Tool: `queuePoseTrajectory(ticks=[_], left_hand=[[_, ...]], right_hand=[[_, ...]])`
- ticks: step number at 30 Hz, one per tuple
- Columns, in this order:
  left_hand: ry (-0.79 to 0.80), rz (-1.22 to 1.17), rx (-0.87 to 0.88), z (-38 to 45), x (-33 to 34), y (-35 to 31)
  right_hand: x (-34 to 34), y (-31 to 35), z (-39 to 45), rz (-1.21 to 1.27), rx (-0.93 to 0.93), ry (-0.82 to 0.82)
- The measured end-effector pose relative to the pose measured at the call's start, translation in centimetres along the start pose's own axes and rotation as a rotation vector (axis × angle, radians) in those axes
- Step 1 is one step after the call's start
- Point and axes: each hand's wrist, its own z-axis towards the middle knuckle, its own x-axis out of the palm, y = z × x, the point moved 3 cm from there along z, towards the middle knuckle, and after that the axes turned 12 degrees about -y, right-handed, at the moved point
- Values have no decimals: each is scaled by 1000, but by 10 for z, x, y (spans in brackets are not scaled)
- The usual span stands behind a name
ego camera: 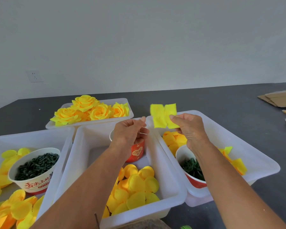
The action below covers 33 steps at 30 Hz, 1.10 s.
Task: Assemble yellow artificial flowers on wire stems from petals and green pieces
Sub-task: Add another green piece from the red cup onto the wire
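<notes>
At the far left a paper bowl [34, 169] is holding dark green plastic pieces, with yellow petals lying around it in its white tray [0, 139]. Behind, at the far side, another tray is keeping the finished yellow flowers [89, 110]. In the middle tray [173, 187] loose round petals [137, 187] are lying near the person, and a red paper cup [137, 152] is standing behind the left hand [130, 131]. This hand is curling its fingers and seems to be pinching something thin, perhaps a wire, but I cannot tell surely. The right hand [189, 127] is pinching a yellow cut petal piece [162, 115] by its lower edge, lifting it above the right tray [262, 159]. The piece is looking very light, soft and floppy, so I think it is best held gently near its centre.
</notes>
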Motion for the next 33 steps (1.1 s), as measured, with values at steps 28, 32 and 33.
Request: queuePoseTrajectory(ticks=[28, 32, 33], left_hand=[[-58, -17, 215, 0, -19, -67], [-103, 115, 279, -2, -52, -64], [-126, 172, 292, -1, -64, -60]], right_hand=[[33, 47, -37, -607, -760, 10], [66, 61, -72, -506, -763, 210], [74, 61, -82, -497, -758, 267]])
